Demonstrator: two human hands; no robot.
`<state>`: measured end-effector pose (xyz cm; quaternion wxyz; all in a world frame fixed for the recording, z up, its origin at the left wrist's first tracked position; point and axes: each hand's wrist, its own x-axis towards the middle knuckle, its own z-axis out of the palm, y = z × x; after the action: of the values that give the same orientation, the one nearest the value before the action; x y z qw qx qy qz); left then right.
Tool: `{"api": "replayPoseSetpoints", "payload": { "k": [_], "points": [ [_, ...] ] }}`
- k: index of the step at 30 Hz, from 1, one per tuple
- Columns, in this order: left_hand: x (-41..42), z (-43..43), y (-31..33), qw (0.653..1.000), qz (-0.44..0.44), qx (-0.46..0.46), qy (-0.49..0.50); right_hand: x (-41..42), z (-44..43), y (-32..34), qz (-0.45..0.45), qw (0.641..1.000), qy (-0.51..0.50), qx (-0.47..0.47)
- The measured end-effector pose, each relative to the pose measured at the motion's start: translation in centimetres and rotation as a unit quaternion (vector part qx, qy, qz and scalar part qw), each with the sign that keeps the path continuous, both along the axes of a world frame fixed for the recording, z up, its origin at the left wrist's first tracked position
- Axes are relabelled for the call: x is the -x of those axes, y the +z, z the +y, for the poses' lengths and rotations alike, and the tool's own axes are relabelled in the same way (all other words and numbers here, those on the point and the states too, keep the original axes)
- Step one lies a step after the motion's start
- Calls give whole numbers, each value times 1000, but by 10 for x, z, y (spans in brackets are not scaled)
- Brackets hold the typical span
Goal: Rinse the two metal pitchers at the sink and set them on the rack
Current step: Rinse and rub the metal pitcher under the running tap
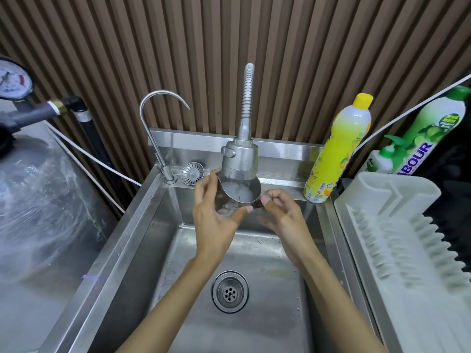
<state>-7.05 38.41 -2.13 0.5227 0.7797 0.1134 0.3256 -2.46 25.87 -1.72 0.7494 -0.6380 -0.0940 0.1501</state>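
Observation:
A metal pitcher (pixel 238 193) is held tilted right under the spray head of the flexible faucet (pixel 239 159), over the steel sink (pixel 142 225). Water sits inside it. My left hand (pixel 212 217) grips the pitcher's body from the left, thumb across its front. My right hand (pixel 279 212) pinches the pitcher at its right edge with thumb and fingers. The white plastic rack (pixel 397 238) stands to the right of the sink and holds nothing. Only one pitcher is in view.
A thin gooseneck tap (pixel 158 128) and a round strainer (pixel 192 173) sit at the sink's back left. A yellow dish soap bottle (pixel 336 154) and a green bottle (pixel 418 138) stand at the back right. A plastic-wrapped steel tank (pixel 43 200) fills the left.

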Motion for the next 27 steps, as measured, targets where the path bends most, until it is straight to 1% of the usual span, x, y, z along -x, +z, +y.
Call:
{"api": "replayPoseSetpoints", "payload": {
  "k": [3,5,8,11,13,15,16,19,21,23,25,27],
  "points": [
    [4,2,3,999,10,-21,36,4,0,2,6,1000,-14,-1],
    [8,2,1,999,21,-11,46,8,-2,6,-6,999,-37,27],
    [14,0,-5,997,59,13,45,9,-6,11,-58,988,-74,122],
    [16,-3,-14,994,85,61,9,9,-10,19,-161,945,-100,266],
    [13,-5,-17,989,79,122,-37,12,-10,24,-200,929,-106,294],
    [7,-6,-19,982,61,163,-67,14,-9,27,-212,933,-110,271],
    [5,-8,-18,981,47,175,-73,14,-9,27,-199,944,-107,242],
    [-4,-10,-16,983,5,174,-62,9,-6,21,-112,987,-63,102],
    [-8,-7,-10,988,-10,147,-49,4,-5,14,-61,997,-39,36],
    [-7,-1,-4,995,-17,92,-41,0,-1,6,-18,1000,-18,-15],
    [-4,3,1,999,-20,28,-37,-1,2,0,18,999,0,-50],
    [-1,4,3,999,-19,-7,-27,2,4,-3,33,997,2,-65]
  ]
}}
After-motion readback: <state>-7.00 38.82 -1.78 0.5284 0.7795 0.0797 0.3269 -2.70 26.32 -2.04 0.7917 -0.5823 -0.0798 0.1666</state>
